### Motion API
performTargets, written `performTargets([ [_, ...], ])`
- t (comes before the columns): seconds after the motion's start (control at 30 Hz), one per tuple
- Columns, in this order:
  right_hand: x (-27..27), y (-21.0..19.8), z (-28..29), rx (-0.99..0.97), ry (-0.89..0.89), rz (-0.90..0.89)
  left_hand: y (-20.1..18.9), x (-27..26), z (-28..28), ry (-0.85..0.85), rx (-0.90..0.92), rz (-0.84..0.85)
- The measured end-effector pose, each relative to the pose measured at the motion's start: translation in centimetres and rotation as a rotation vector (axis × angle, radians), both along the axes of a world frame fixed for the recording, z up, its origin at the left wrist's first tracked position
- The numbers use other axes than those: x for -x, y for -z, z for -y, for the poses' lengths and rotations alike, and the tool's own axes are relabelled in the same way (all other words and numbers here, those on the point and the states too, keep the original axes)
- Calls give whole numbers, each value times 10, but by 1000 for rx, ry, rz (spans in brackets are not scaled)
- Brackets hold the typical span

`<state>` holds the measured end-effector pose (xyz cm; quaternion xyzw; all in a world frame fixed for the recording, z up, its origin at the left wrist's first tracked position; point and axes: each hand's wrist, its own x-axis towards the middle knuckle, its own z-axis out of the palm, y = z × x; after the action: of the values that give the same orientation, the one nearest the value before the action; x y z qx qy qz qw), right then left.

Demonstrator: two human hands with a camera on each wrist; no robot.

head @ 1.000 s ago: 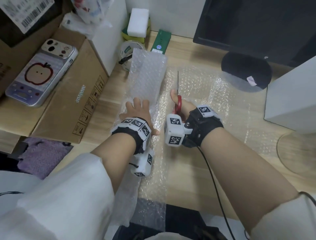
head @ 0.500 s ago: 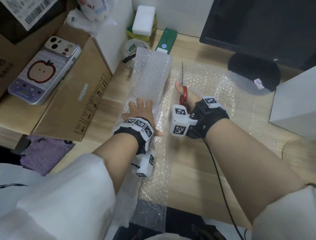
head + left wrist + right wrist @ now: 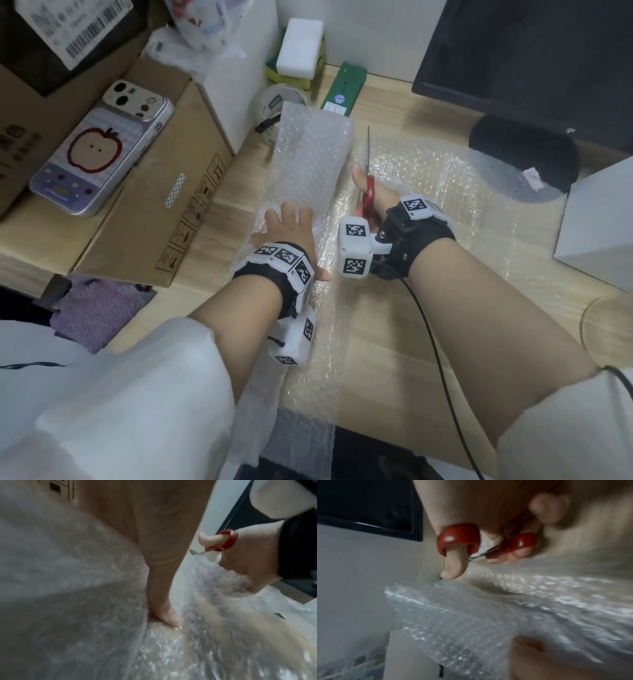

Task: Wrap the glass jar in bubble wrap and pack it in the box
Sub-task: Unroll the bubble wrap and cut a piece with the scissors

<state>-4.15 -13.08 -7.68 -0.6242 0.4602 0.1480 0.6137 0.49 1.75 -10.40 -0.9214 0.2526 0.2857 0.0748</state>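
Observation:
A clear bubble wrap sheet point(image 3: 428, 192) lies spread on the wooden desk. Its left strip point(image 3: 308, 161) stands curled up. My left hand point(image 3: 291, 226) presses flat on the near end of that strip, and its thumb point(image 3: 164, 609) bears down on the wrap. My right hand point(image 3: 373, 195) grips red-handled scissors point(image 3: 369, 185), with the thumb through one red loop point(image 3: 458, 538). The blades point away from me along the line between strip and sheet. A brown cardboard box point(image 3: 154, 205) lies at the left. No glass jar is in view.
A phone point(image 3: 99, 150) lies on the cardboard box. A tape roll point(image 3: 274, 101), a green carton point(image 3: 346, 87) and a white foam block point(image 3: 301, 48) stand at the back. A monitor with a black base point(image 3: 524, 150) and a white box point(image 3: 599, 219) stand to the right.
My right hand with the scissors has moved a little farther away from me along the wrap. My left hand still presses on the strip.

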Motion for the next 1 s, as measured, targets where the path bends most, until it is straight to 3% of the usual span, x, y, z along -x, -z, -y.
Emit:
performTargets([
  [0.8,-29,-3,30,-160,71,-75,1,0,3,6,-47,7],
  [1.0,-45,-10,40,-118,55,43,6,-5,3,12,-52,-9],
])
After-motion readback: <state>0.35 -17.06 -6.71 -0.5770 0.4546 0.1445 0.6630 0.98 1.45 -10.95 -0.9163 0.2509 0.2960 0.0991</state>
